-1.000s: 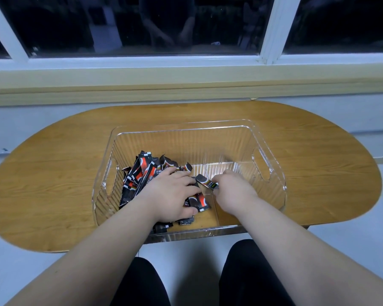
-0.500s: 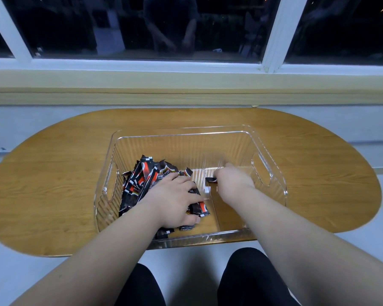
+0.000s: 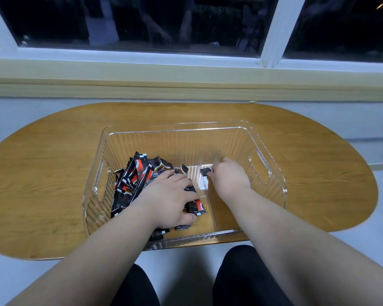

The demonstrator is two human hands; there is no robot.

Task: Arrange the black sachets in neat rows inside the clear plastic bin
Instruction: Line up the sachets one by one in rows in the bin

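While the left hand (image 3: 170, 199) lies flat, fingers spread, on the heaped sachets (image 3: 137, 175) in the left half of the clear plastic bin (image 3: 268, 146), the right hand (image 3: 229, 180) pinches a single sachet (image 3: 206, 171) near mid-bin. Recommended: set it flat, square against a wall, to begin a straight row.

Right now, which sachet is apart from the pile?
The single sachet the right hand pinches near the bin's middle; the others form a pile under the left hand.
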